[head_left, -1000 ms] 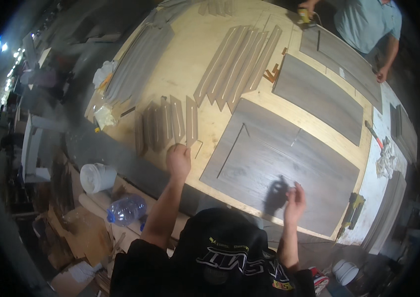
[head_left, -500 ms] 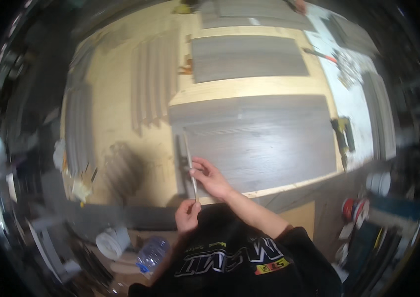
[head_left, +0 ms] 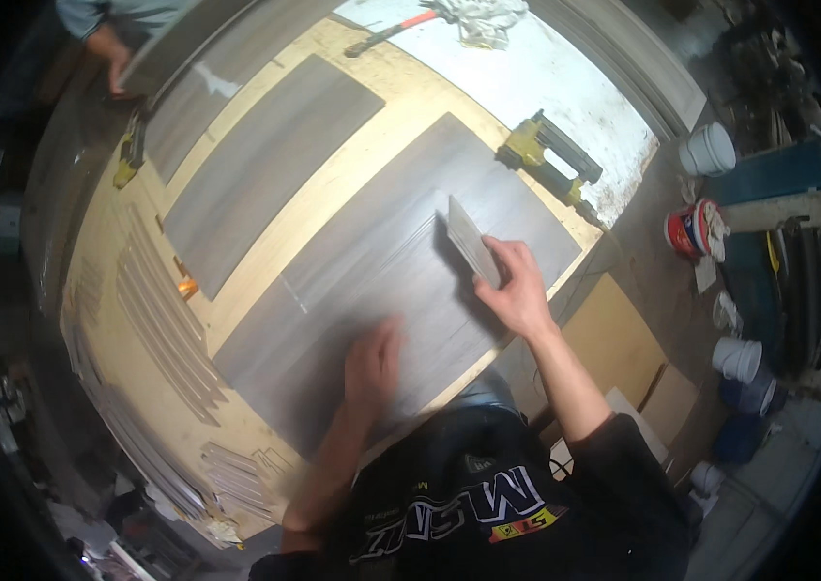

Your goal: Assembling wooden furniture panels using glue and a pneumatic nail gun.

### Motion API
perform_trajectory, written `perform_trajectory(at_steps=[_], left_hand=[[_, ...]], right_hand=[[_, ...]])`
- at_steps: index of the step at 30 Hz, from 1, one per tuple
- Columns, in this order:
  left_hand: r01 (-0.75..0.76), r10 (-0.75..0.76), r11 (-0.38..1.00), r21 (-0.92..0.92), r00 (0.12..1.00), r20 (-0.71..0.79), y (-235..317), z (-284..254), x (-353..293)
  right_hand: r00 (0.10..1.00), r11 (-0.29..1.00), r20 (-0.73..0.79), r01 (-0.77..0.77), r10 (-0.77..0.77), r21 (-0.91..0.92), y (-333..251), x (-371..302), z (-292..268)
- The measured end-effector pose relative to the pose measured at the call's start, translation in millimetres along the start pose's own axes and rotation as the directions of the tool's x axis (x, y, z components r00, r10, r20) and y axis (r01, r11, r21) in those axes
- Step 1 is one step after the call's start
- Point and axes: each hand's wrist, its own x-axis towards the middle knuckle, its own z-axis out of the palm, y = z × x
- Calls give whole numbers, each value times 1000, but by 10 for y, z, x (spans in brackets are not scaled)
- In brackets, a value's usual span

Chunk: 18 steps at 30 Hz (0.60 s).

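My right hand (head_left: 512,286) grips a short grey wood strip (head_left: 470,240), thumb on one side and fingers on the other. The strip is raised at a slant over the right part of a large grey wood panel (head_left: 372,252). Nearer to me, my left hand (head_left: 374,368) hovers over or rests on the panel's front part; motion smears its fingers, so I cannot tell whether they are closed. Beyond the panel's right end lies a yellow-green and black nail gun (head_left: 548,160).
Another grey panel (head_left: 275,169) lies farther off on the pale worktable. Bundled grey strips (head_left: 164,324) are on the left. A second nail gun (head_left: 130,150) is near a co-worker's hand (head_left: 112,60), beside a raised grey board (head_left: 227,37). A red-handled hammer (head_left: 391,34) lies at the back.
My view has turned to the right. My right hand has carried the strip from the panel's left edge to over its right part. My left hand has let go of the strip.
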Motion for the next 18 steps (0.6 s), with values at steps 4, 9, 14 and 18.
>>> perform_trajectory(at_steps=[4,9,14,18], left_hand=[[-235,242,939,251,970,2,36,336,1215],[-127,141,920,372,990,-9,26,571,1791],[-90,78,957,277,995,55,-118,596,1943],[-98,92,951,293,995,33,-47,591,1961]], right_hand=[[995,974,13,98,-97,-204,324,354,109],[996,982,43,84,-78,-171,453,572,259],[993,990,116,46,-31,-136,482,707,233],[992,990,102,90,-78,-109,437,963,233]])
